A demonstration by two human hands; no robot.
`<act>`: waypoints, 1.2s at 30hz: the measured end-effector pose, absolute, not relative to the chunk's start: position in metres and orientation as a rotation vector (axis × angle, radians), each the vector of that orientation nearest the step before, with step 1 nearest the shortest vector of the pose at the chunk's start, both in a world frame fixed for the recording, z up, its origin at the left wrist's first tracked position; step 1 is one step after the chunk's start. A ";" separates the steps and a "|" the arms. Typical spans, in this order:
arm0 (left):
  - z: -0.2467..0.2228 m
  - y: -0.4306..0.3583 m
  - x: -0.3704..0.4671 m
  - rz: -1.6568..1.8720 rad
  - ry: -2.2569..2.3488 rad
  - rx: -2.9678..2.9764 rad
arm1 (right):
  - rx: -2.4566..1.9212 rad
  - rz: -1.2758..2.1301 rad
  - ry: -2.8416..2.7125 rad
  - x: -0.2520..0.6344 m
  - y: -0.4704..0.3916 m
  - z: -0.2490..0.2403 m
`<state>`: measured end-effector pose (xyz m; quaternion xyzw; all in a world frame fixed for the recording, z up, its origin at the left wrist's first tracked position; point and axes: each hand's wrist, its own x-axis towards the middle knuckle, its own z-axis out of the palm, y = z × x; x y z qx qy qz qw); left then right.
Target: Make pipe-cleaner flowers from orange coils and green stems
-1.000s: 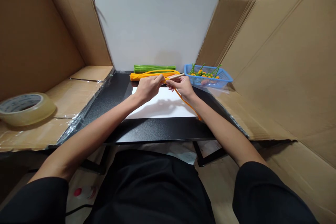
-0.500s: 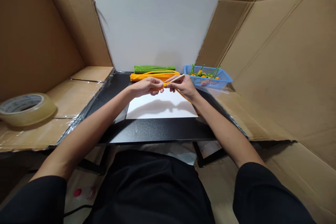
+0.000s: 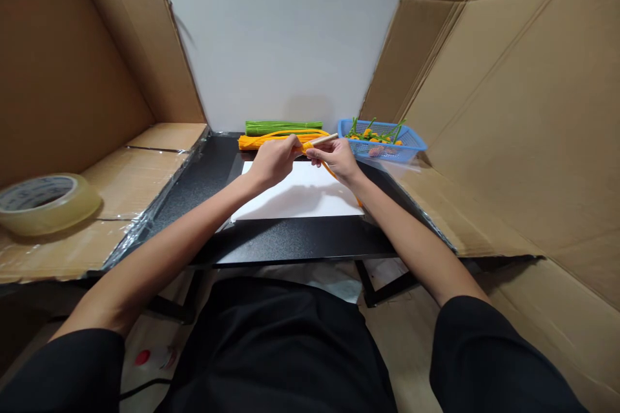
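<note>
Over a white sheet (image 3: pixel 303 197), my two hands meet at an orange pipe cleaner (image 3: pixel 307 148) coiled around a pale thin stick (image 3: pixel 325 139). My left hand (image 3: pixel 276 160) is closed at the coil's left side, its back turned up and most fingertips hidden. From the right, my right hand (image 3: pixel 340 161) pinches the coil and stick between thumb and fingers. A loose tail of the pipe cleaner hangs below the right hand towards the sheet's right edge. The stick's free end points up and right, above the right hand.
Behind my hands lie a bundle of orange pipe cleaners (image 3: pixel 249 142) and a green bundle (image 3: pixel 283 127). A blue basket (image 3: pixel 409 153) at the back right holds several orange-and-green pieces. A tape roll (image 3: pixel 72 210) rests on the left cardboard. Cardboard walls flank the black table (image 3: pixel 290 242).
My left hand has turned over, its back now up and its knuckles higher. The right hand has shifted slightly left, still at the coil and stick.
</note>
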<state>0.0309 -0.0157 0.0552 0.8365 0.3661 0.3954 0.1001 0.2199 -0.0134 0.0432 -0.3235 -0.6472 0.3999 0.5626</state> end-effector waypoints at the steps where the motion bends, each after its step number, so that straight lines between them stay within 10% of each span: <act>1: 0.057 -0.013 0.029 1.136 1.045 2.436 | -0.761 0.944 -1.529 0.221 -0.013 0.043; 12: 0.065 0.002 0.015 0.707 0.678 2.184 | -0.751 0.959 -1.550 0.223 -0.017 0.046; 36: 0.059 -0.003 0.028 0.988 0.849 2.297 | -0.720 0.946 -1.468 0.221 -0.015 0.046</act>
